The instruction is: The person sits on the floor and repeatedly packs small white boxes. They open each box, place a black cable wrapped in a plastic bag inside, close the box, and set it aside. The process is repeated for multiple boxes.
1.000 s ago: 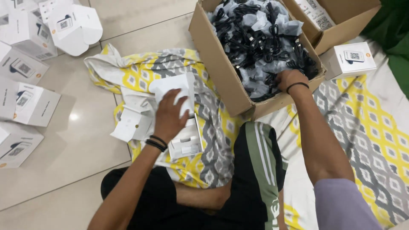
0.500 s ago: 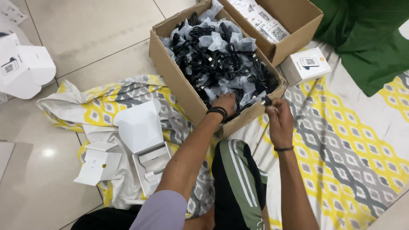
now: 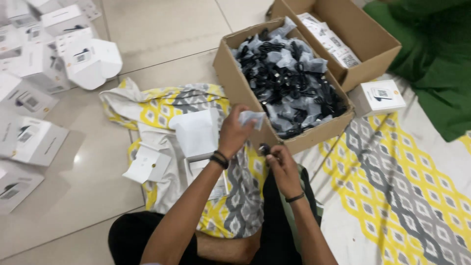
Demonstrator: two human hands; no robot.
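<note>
The cardboard box [image 3: 235, 81] looked matt brown; its cable bundles [image 3: 289, 78] sat in glossy plastic. The patterned sheet [image 3: 392, 196] was soft cloth, the floor [image 3: 162, 29] smooth tile.

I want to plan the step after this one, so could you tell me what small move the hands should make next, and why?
Probably pull the clear bag off. The left hand pinches it while the right hand has a grip on the small black part, both beside the carton of bagged black cables, with an open white box waiting close by.
</note>
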